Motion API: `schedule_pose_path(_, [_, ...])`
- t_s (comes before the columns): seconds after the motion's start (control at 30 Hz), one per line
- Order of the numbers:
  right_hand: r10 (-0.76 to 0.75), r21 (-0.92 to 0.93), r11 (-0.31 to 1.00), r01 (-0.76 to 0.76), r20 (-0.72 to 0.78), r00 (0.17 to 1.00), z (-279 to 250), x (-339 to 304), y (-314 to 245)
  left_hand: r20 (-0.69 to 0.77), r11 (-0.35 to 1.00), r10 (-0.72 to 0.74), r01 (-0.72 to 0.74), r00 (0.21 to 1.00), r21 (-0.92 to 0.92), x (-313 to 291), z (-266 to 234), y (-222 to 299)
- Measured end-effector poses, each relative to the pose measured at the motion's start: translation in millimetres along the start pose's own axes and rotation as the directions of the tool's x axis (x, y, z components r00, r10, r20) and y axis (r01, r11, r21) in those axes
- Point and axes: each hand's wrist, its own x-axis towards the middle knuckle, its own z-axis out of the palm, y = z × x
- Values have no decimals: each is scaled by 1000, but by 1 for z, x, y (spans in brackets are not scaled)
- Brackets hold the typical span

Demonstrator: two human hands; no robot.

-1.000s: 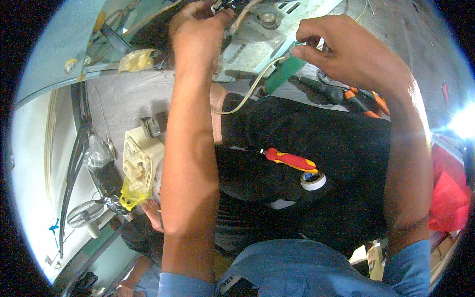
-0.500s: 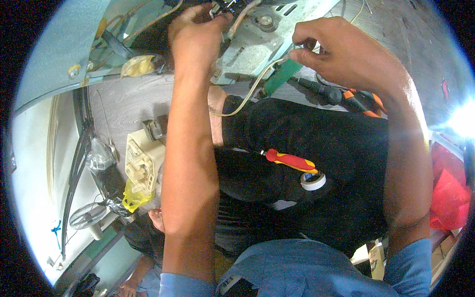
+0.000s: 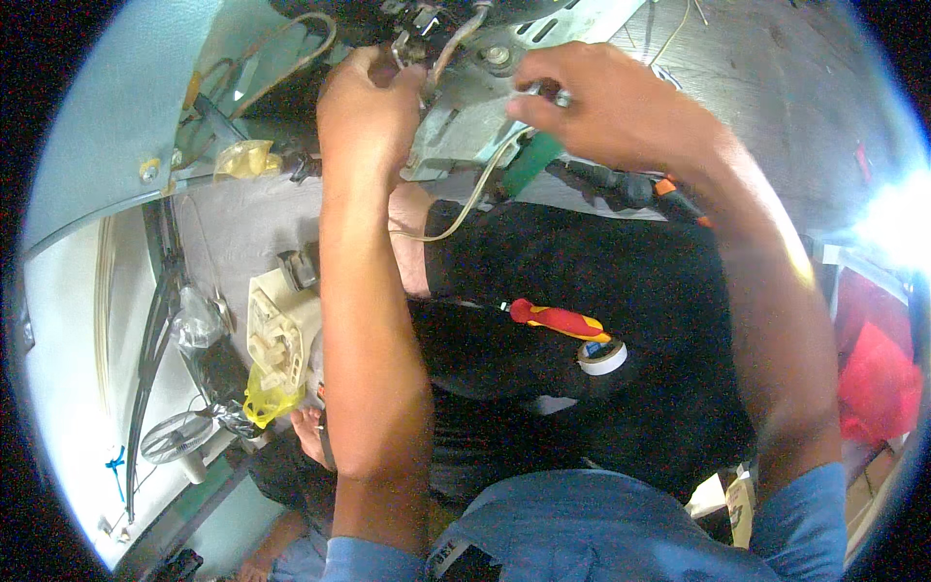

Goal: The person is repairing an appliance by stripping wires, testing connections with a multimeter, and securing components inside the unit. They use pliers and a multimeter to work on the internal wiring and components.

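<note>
My left hand (image 3: 373, 112) reaches into the open base of a pale blue metal cabinet (image 3: 107, 126), its fingers pinched beside a small metal bracket (image 3: 400, 48) and dark fittings. What they hold is hidden. To the right, my right hand (image 3: 592, 107) is closed above the metal base, a small silvery piece (image 3: 558, 97) showing between its fingers. A pale cable (image 3: 470, 199) curves up to below my right thumb, past a green strip (image 3: 529, 163); whether the hand grips the cable is unclear. A red and yellow screwdriver (image 3: 562, 318) lies on my black trousers beside a tape roll (image 3: 603, 359).
Black tools with orange parts (image 3: 630, 186) lie on the floor under my right forearm. Left of my left forearm are a beige plastic housing (image 3: 281, 335), a yellow bag (image 3: 269, 400) and a fan (image 3: 177, 436). Another person's hand (image 3: 308, 434) is near the housing.
My right hand has moved left, closer to my left hand. The left hand has come down slightly, uncovering the metal bracket. The whole view has shifted a little.
</note>
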Motion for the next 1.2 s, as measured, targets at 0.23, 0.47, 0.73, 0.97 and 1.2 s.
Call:
schedule_pose_path(0.23, [441,827,448,-340,126,888,54,34,-27,232,787,-265,349,936,-508,5,2,4])
schedule_pose_path(0.47, [353,911,283,-299,190,916,42,38,-26,438,660,-307,521,845,-541,17,-4,-3])
schedule_pose_path(0.73, [305,894,322,-311,213,928,51,42,-12,556,629,-304,601,774,-494,23,-5,-4])
schedule_pose_path(0.97, [176,651,734,-193,93,980,47,29,-15,451,726,-372,557,811,-404,27,-8,-9])
schedule_pose_path(1.2, [278,667,634,-392,276,920,28,19,-6,420,679,-293,496,859,-541,9,-11,16])
